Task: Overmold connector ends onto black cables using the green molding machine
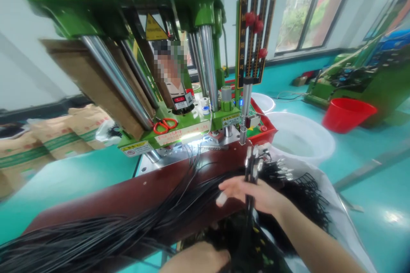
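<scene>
My right hand [256, 194] is closed around a bundle of black cables [250, 200], held upright with the silvery metal connectors [253, 160] at the top. A white wrap covers one fingertip of that hand. At the bottom edge, my left hand [200, 258] is partly cut off; its fingers look curled, close to the hanging lower part of the bundle, and what they hold is hidden. Many more black cables [105, 234] lie in a long heap along the brown tabletop [128, 192]. Further connector ends [282, 168] rest on a pile at the right.
A green press machine [205, 119] stands ahead, with red-handled scissors [165, 126] on its plate. White tubs [301, 134] and a red bucket [347, 114] sit on the floor to the right. Paper sacks [54, 130] line the left. A person is partly visible behind the press.
</scene>
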`<state>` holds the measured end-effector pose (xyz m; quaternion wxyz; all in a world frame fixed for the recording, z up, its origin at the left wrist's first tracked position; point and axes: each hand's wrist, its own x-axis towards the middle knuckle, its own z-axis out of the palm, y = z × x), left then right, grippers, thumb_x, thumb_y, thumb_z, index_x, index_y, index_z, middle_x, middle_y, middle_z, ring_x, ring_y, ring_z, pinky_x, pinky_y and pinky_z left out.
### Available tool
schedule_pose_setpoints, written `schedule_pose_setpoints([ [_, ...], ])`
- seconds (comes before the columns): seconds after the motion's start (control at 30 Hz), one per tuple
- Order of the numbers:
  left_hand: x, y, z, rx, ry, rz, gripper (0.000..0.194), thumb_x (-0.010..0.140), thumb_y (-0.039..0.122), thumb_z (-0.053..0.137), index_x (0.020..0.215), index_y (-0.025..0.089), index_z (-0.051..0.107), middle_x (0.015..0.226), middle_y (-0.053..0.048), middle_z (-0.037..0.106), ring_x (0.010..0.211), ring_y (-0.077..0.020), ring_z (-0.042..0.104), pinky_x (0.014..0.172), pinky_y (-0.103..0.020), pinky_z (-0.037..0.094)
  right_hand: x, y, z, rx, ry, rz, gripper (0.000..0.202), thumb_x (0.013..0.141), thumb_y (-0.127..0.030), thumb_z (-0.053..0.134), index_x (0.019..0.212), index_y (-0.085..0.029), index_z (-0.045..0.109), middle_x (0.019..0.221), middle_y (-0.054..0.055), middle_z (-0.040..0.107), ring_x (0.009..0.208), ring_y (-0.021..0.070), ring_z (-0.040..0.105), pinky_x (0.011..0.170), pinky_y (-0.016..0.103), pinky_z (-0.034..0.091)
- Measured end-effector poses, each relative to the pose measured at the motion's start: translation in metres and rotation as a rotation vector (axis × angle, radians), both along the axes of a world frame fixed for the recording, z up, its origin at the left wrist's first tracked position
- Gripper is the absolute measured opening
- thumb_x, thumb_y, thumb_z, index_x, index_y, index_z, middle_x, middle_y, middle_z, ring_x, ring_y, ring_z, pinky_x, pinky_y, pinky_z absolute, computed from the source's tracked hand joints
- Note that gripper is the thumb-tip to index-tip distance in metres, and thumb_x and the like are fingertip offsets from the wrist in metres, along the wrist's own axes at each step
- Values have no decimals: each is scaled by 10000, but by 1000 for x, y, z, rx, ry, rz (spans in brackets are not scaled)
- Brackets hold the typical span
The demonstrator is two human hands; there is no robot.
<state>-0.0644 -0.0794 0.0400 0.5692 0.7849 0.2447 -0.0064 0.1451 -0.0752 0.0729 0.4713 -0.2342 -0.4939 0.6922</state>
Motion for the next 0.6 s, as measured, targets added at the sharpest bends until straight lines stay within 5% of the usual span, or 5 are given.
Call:
schedule_pose_setpoints([
  [0.17, 42, -17, -21, -615, -445, 404, 462, 657, 505, 627, 962, 171, 527, 701, -40, 606, 616, -141, 571, 544, -225, 427, -26, -11, -26, -43, -319, 90, 340, 832, -403, 505, 1099, -225, 615, 1199, 52, 567, 1159, 233, 454, 1022, 429, 276],
  [0.27, 62, -21, -28, -887, -593, 690, 389, 723, 552, 541, 834, 188, 462, 404, 82, 391, 300, -46, 300, 333, -161, 275, -27, -7, -38, -223, -191, -17, 426, 801, -411, 552, 1187, -231, 539, 1189, 77, 573, 1136, 241, 480, 1002, 461, 295],
  [0.33, 67, -20, -31, -879, -573, 716, 365, 736, 539, 540, 807, 191, 453, 348, 112, 311, 255, -27, 177, 280, -143, 169, -18, 4, -36, -238, -35, -131, 451, 813, -399, 542, 1226, -225, 494, 1187, 101, 571, 1096, 238, 516, 991, 465, 307],
  [0.43, 70, -17, -34, -701, -493, 725, 354, 759, 512, 527, 763, 161, 481, 349, 87, 372, 242, -23, 210, 266, -144, 155, 0, 25, -18, -130, 37, -249, 369, 859, -351, 483, 1208, -235, 507, 1236, 88, 535, 1112, 221, 505, 1002, 441, 304],
  [0.6, 76, -11, -28, -665, -453, 736, 394, 757, 529, 508, 714, 138, 488, 435, 51, 456, 272, -23, 298, 273, -148, 188, 17, 48, 10, 82, -435, -80, 347, 886, -377, 427, 1114, -175, 592, 1133, 82, 608, 1092, 209, 521, 1009, 425, 300],
])
